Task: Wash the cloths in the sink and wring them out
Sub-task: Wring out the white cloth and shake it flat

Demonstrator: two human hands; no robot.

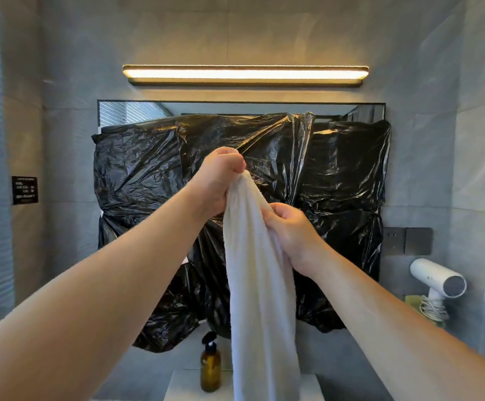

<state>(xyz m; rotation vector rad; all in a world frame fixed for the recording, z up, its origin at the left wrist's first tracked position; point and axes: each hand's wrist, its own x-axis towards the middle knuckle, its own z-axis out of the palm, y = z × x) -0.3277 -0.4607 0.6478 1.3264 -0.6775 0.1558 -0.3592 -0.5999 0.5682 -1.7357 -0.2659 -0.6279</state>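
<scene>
A long white cloth (pixel 260 285) hangs straight down in front of me, reaching past the bottom edge of the view. My left hand (pixel 221 180) is raised highest and grips the cloth's top end in a fist. My right hand (pixel 290 233) is lower, to the right, and pinches the cloth's side edge a little way down. Only the white back rim of the sink (pixel 183 384) shows at the bottom; its basin is out of view.
A brown pump bottle (pixel 211 367) stands on the sink's rim just left of the cloth. Black plastic sheeting (pixel 336 183) covers the mirror behind. A white hair dryer (pixel 441 280) hangs at the right wall below a socket (pixel 407 241). A lamp bar (pixel 245 74) glows above.
</scene>
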